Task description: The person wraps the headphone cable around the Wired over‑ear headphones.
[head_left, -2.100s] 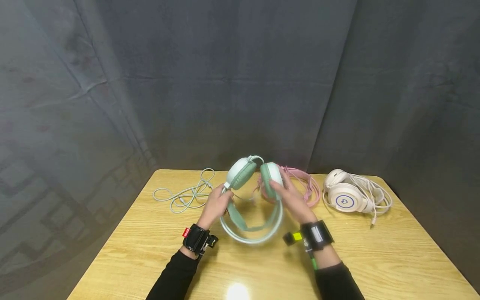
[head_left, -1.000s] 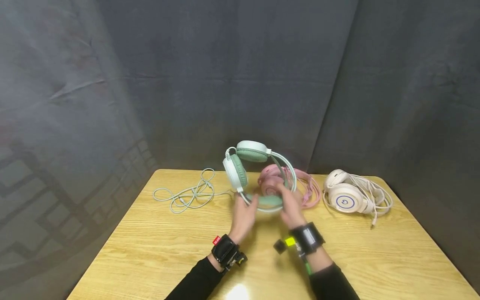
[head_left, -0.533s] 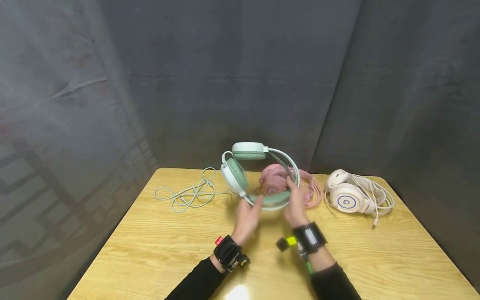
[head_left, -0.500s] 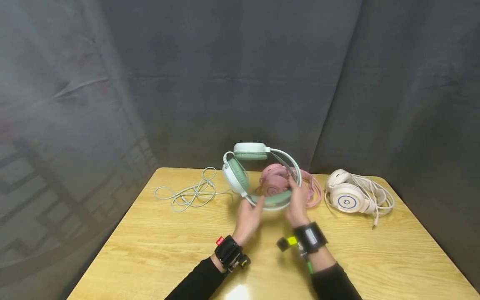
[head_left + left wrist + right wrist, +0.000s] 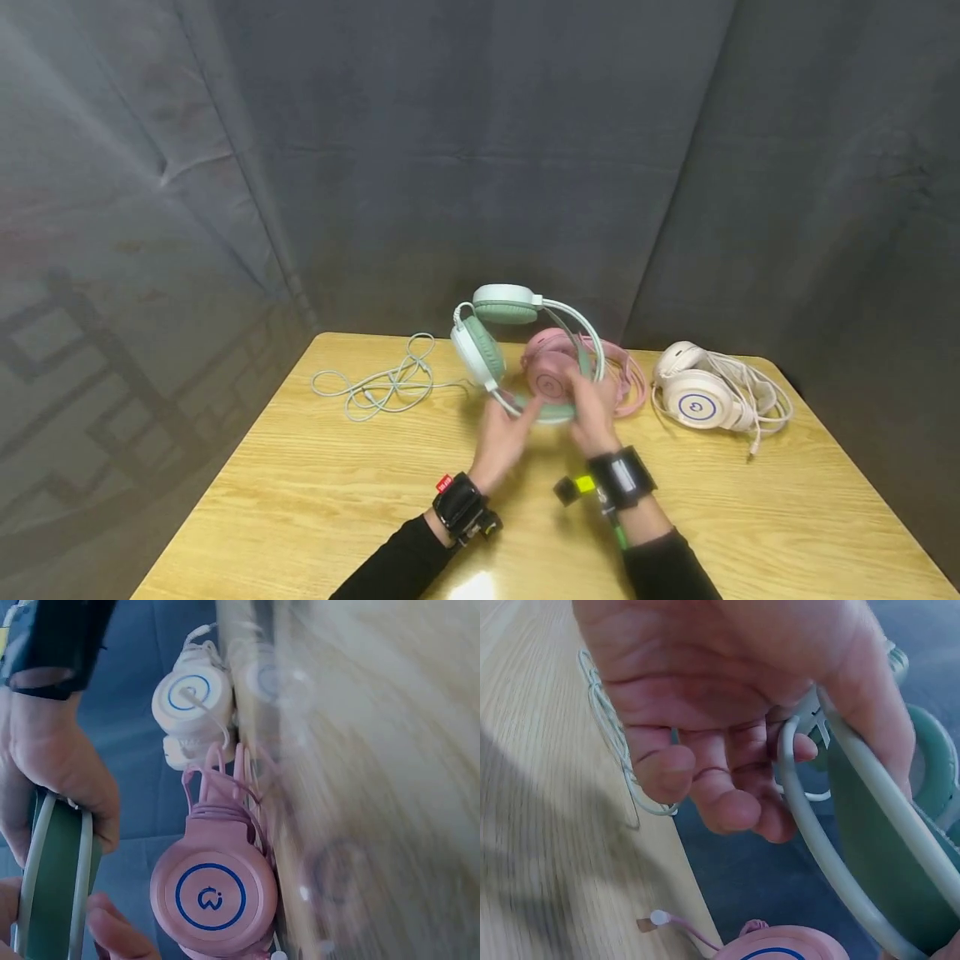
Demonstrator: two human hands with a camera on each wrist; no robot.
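Pale green headphones [image 5: 504, 310], with white ear-cup shells and green pads, are held up over the table with the ear cups at the top left. My left hand [image 5: 498, 437] grips the lower left of the headband [image 5: 889, 802]. In the right wrist view, the thumb of the left hand [image 5: 727, 712] lies along the band and its other fingers curl beneath. My right hand [image 5: 594, 412] grips the band's right side, and in the left wrist view the right hand [image 5: 56, 757] curls over it. Pink headphones [image 5: 551, 375] lie just behind, partly hidden by the band and right hand.
White headphones [image 5: 697, 400] with a coiled cable lie at the back right of the wooden table [image 5: 315, 500]. A loosely looped pale green cable [image 5: 390, 387] lies at the back left. A dark grey curtain [image 5: 480, 167] hangs behind the table's far edge.
About two seconds ago my hands held the green headphones by the ear-cup ends, band downward. They now grip the band, with the ear cups turned up and left. Lately they have barely moved.
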